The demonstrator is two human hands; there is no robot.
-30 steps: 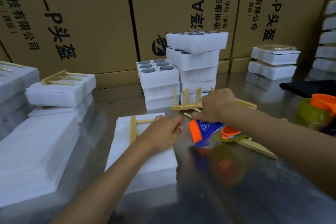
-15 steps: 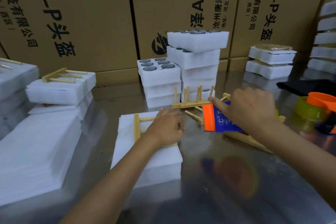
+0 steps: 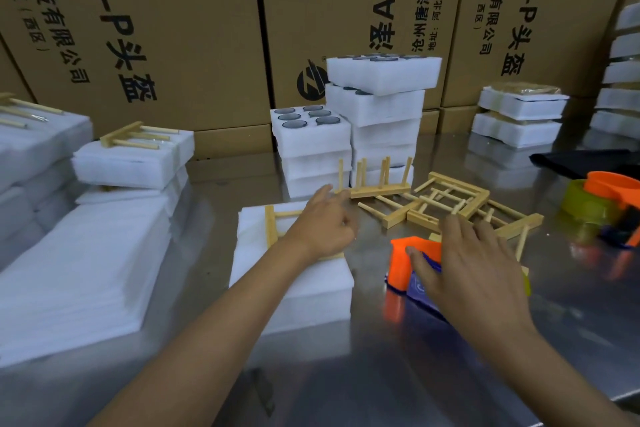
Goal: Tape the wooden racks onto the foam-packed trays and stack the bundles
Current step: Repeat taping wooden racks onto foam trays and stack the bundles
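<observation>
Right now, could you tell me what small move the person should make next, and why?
Probably close the right hand round the orange and blue tape dispenser and bring it to the foam tray. Its fingers lie spread over the dispenser, while the left hand rests on the wooden rack lying on that tray.

The light is even, soft and moderately bright, falling from above. The steel counter [image 3: 398,374] shines dully, carrying smeared reflections of the orange tape dispenser [image 3: 403,262] and the foam stacks [image 3: 377,114] along its far edge. Shadows are faint and short. The left hand [image 3: 323,222] and right hand [image 3: 474,267] are softened by motion blur. White foam nearly blows out at the left edge. Wide-angle distortion tilts the cardboard boxes [image 3: 180,28] outward towards the corners.
</observation>
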